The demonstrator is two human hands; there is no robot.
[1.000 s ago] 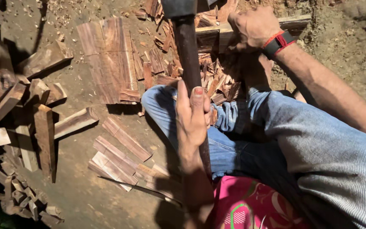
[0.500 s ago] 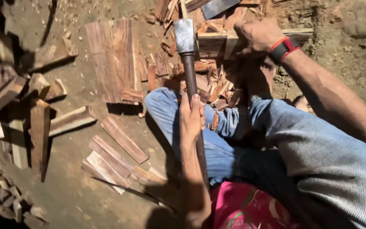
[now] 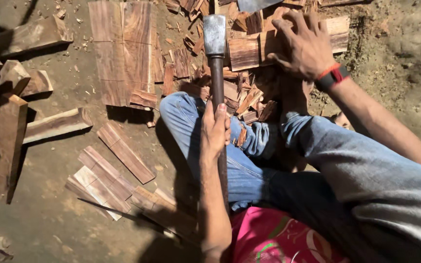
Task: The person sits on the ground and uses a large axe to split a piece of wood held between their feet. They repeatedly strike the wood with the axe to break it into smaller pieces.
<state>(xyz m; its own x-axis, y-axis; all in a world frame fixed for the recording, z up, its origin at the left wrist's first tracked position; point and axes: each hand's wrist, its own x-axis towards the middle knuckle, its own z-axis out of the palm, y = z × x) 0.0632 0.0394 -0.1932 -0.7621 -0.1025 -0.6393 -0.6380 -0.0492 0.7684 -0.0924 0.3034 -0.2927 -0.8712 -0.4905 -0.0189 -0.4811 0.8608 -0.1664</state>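
My left hand (image 3: 215,131) is shut around the dark handle of a hatchet, whose grey metal head (image 3: 214,34) points away from me, just left of a reddish wood block (image 3: 244,51). My right hand (image 3: 303,46), with a red and black band at the wrist, rests fingers spread on top of that block. I sit on the ground; my legs in blue jeans (image 3: 249,160) are folded under the hatchet handle.
Wood chips (image 3: 242,95) are piled below the block. A wide flat plank (image 3: 120,48) lies to the left, split slats (image 3: 123,151) nearer me, and rough chunks (image 3: 10,131) at far left on bare dirt. Part of a metal blade (image 3: 257,4) shows at the top.
The hatchet head has come down from the top edge into full view beside the block. My right hand has stayed on the block.
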